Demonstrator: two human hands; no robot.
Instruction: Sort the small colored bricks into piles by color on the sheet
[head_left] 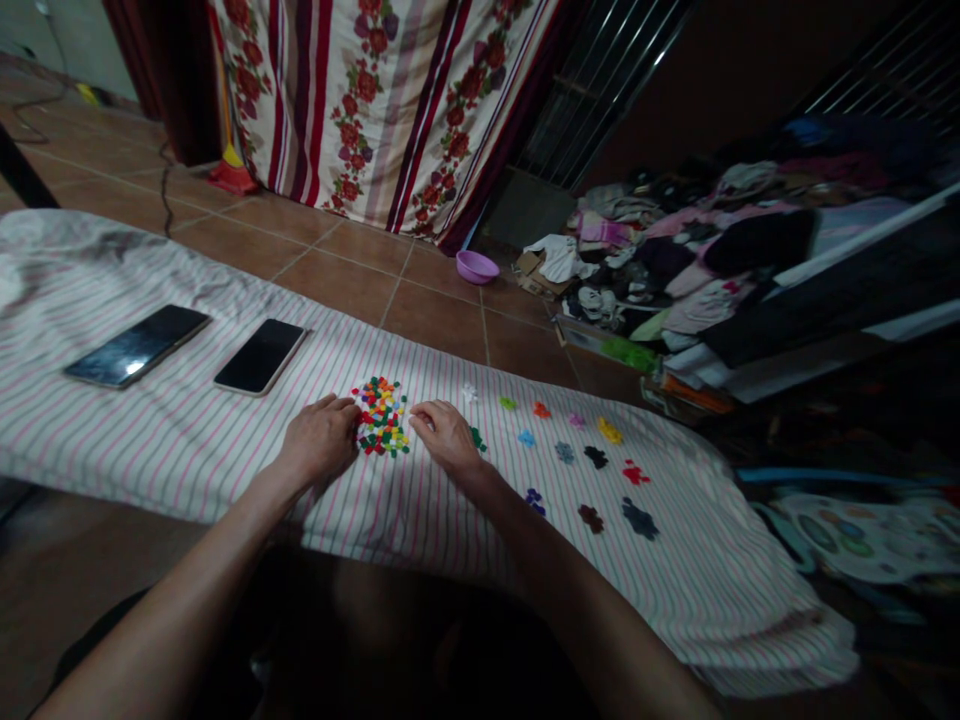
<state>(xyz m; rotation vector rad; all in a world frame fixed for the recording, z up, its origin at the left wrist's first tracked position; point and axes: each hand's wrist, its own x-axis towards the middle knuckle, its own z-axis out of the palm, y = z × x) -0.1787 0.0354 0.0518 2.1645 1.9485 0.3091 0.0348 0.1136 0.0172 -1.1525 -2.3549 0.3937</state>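
A loose pile of small multicoloured pieces (381, 418), mostly red, green, yellow, orange and white, lies on the striped cloth between my hands. My left hand (322, 435) rests at the pile's left edge, fingers loosely bent, no held piece visible. On the other side, my right hand (446, 432) has thumb and fingers drawn together in a pinch beside the pile; anything between the fingertips is too small to make out. Single-colour clusters lie right of it: a dark green cluster (478, 438) partly behind the hand, a white cluster (470, 392) and a blue cluster (526, 438).
Further right sit several more clusters, including a yellow cluster (610, 431) and a red cluster (635, 471). Two phones, one phone (139, 345) and another phone (261, 356), lie on the striped cloth (187, 440). Beyond it, a purple basin (477, 267) stands on the tiles.
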